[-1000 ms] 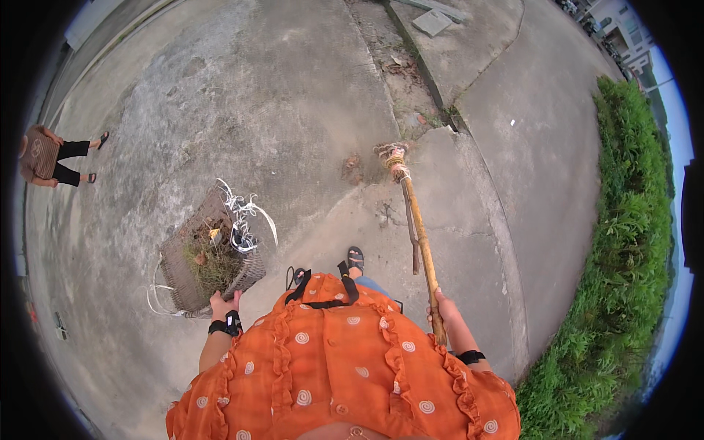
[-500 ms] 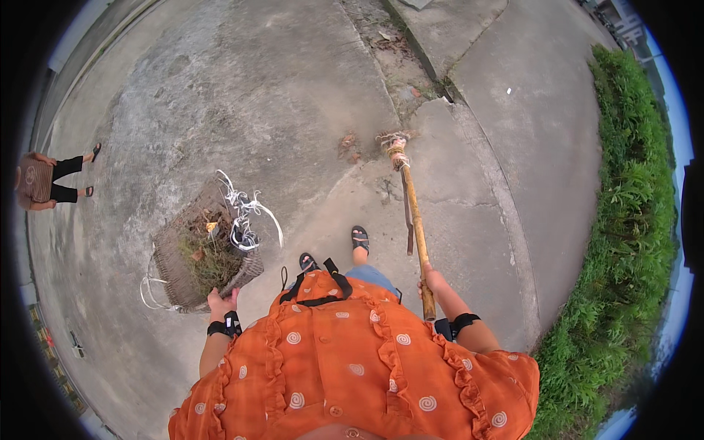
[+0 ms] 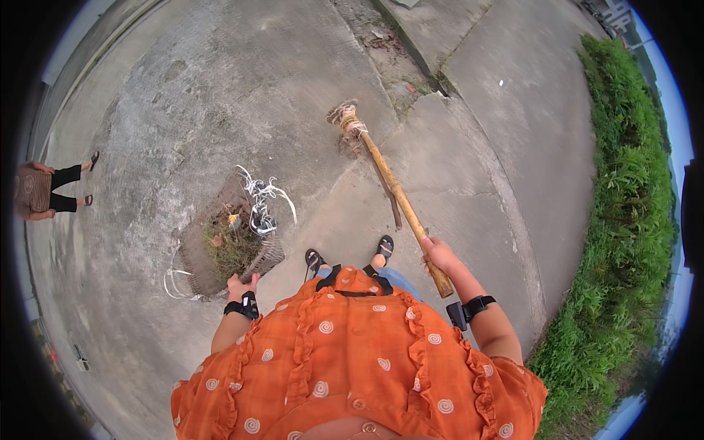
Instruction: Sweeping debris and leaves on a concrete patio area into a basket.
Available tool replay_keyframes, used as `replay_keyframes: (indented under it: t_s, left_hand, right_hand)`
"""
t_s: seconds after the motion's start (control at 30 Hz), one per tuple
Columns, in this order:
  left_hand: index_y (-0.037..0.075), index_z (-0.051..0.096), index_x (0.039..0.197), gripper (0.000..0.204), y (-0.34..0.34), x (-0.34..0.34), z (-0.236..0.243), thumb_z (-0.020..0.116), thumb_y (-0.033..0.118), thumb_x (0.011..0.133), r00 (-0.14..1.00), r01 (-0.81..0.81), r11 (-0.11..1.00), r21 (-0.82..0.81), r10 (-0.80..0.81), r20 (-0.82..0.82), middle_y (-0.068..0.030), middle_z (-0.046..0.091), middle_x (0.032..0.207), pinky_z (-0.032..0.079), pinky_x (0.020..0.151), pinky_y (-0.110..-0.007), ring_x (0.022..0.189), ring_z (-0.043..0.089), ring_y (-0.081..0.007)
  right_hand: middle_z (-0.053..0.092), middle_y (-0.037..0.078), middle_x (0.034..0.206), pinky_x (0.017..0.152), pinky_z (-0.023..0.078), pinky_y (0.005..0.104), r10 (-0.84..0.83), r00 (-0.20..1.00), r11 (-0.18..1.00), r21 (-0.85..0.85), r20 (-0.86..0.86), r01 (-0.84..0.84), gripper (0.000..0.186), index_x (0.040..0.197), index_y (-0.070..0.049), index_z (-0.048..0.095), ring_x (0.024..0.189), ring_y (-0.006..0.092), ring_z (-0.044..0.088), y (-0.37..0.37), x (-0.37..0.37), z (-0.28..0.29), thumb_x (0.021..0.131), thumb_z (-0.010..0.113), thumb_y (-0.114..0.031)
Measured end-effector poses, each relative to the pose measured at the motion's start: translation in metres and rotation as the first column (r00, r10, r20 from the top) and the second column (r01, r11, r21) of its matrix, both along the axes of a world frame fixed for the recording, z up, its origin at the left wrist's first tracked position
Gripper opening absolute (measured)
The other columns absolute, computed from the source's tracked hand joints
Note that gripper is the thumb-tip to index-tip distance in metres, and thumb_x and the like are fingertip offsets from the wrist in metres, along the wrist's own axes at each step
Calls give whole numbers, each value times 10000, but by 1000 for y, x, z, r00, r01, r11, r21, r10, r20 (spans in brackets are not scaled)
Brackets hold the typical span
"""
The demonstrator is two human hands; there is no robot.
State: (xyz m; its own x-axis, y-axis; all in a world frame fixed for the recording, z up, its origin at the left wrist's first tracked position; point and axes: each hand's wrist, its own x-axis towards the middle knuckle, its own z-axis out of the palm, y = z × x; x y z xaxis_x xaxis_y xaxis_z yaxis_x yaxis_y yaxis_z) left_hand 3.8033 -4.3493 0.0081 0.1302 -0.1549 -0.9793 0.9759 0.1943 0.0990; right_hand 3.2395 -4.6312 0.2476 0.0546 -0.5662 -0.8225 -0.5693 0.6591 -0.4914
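Note:
My left hand (image 3: 240,284) grips the near edge of a shallow woven basket (image 3: 195,253) on my left. Dry grass (image 3: 233,253) and bits of leaf lie in the basket, and white straps (image 3: 260,198) are tangled at its far right corner. A second white strap loops out at its left edge. My right hand (image 3: 440,254) is closed around the wooden handle (image 3: 392,182) of a broom, near its lower end. The broom's head (image 3: 343,114), bound with cord, points away from me, over or beside a small brown patch of litter on the concrete.
Rough concrete (image 3: 242,110) surrounds me, with a crack and a raised slab edge (image 3: 407,40) ahead. Leaf litter (image 3: 381,45) lies in the gap there. A green hedge (image 3: 623,220) runs along the right. Another person (image 3: 51,189) stands at far left.
The broom head has swung left, and its handle now slants more. My right hand has risen slightly. The basket and my left hand appear a little farther right and higher in view.

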Motion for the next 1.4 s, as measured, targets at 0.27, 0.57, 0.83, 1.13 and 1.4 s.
replay_keyframes:
  t_s: [0.27, 0.57, 0.83, 1.13, 1.4]
  left_hand:
    - [-18, 427, 1379, 537, -5, -38, 75, 462, 381, 1022, 983, -53, 993, 109, 32, 180, -254, 438, 1438, 541, 975, -403, 1305, 454, -459]
    - [-2, 381, 1418, 559, -8, -65, 104, 499, 358, 1008, 980, -77, 985, 155, 47, 193, -267, 390, 1456, 555, 950, -444, 1267, 481, -461]
    - [-16, 394, 1435, 586, -40, -103, 133, 466, 393, 1020, 997, -43, 983, 180, 32, 66, -224, 400, 1504, 558, 943, -387, 1327, 455, -427]
    - [13, 399, 1447, 561, -37, -105, 191, 435, 397, 1040, 994, -100, 971, 216, 86, 71, -214, 394, 1516, 547, 962, -402, 1352, 432, -416]
    - [16, 411, 1440, 575, -8, -136, 197, 458, 422, 1036, 942, 69, 974, 215, -134, 307, -200, 443, 1489, 554, 966, -402, 1285, 504, -424]
  right_hand:
    - [639, 137, 861, 534, 515, 417, 250, 932, 950, -121, -263, -289, 569, 1195, 3, 557, 610, 247, 613, -100, -33, -111, 986, 472, -519]
    - [691, 174, 968, 600, 530, 400, 222, 852, 975, 84, -473, -207, 535, 1235, -6, 595, 722, 275, 680, -17, -218, -1, 994, 486, -471]
    - [697, 229, 1021, 806, 533, 461, 289, 815, 941, -5, -502, -337, 540, 1201, -2, 625, 932, 382, 684, -11, -247, 95, 989, 501, -483]
    - [681, 195, 1186, 967, 493, 490, 667, 606, 685, 38, -433, -727, 549, 1224, -73, 622, 1139, 393, 622, -96, -108, -21, 994, 436, -535]
    - [680, 168, 1209, 987, 486, 468, 650, 510, 661, 88, -564, -745, 538, 1248, -96, 614, 1159, 356, 623, -145, -201, -20, 981, 455, -536]
